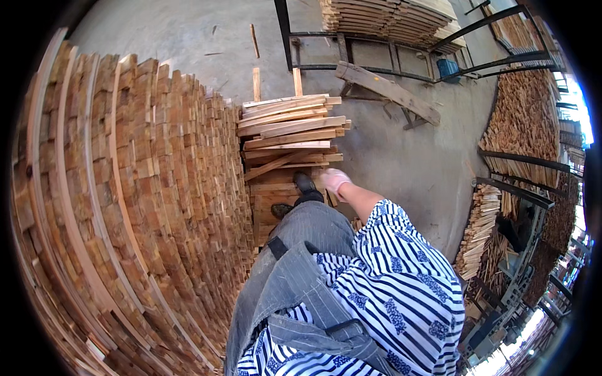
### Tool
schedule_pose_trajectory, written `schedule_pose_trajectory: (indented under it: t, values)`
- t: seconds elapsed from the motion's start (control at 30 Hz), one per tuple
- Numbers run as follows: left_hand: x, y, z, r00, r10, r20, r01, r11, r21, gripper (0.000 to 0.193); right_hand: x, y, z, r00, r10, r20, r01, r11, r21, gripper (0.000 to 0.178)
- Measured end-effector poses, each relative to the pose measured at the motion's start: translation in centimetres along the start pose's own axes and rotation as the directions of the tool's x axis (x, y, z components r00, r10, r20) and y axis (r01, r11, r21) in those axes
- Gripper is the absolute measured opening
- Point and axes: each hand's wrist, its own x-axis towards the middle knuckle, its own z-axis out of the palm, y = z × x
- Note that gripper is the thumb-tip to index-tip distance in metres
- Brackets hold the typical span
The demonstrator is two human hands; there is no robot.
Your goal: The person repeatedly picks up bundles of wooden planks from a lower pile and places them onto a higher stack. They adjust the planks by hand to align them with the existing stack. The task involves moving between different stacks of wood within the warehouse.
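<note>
Lying crosswise ahead of the dark shoes, the loose boards are overlapping unevenly. The right hand is hanging just beside them; can't tell if it's pinching anything, left hand isn't showing. Probably worth gripping mid-board and keeping shoes clear. Concrete floor is spreading right, stacked lumber is rising left, black rack is standing ahead.

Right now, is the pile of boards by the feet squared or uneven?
The pile of boards is uneven: right ends jut differently, and there's one slanted board.
</note>
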Motion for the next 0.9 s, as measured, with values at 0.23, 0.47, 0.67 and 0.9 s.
schedule_pose_trajectory:
  t: [0.23, 0.47, 0.67, 0.9]
  values:
    - [-12.9, 14.9, 16.5, 0.367, -0.088, 0.926, 0.928, -0.026, -0.371, 0.039, -2.4, 1.6, -4.9, 0.994, 0.007, 0.113, -0.014, 0.998, 0.060, 0.057]
    - [-18.5, 29.5, 36.9, -0.029, 0.563, 0.826, 0.999, 0.000, 0.035, 0.037, 9.6, 0.3, -8.1, 0.999, -0.030, -0.035, 0.027, 0.996, -0.086, 0.061]
    - [-27.4, 43.0, 55.0, -0.058, 0.702, 0.710, 0.900, -0.272, 0.342, 0.049, 26.9, 1.8, -10.5, 0.952, -0.217, -0.213, 0.114, 0.904, -0.411, 0.063]
    - [-28.7, 55.0, 73.7, -0.083, 0.686, 0.723, 0.635, -0.523, 0.569, 0.077, 35.9, -0.2, -7.2, 0.985, -0.131, -0.115, 0.054, 0.856, -0.515, 0.073]
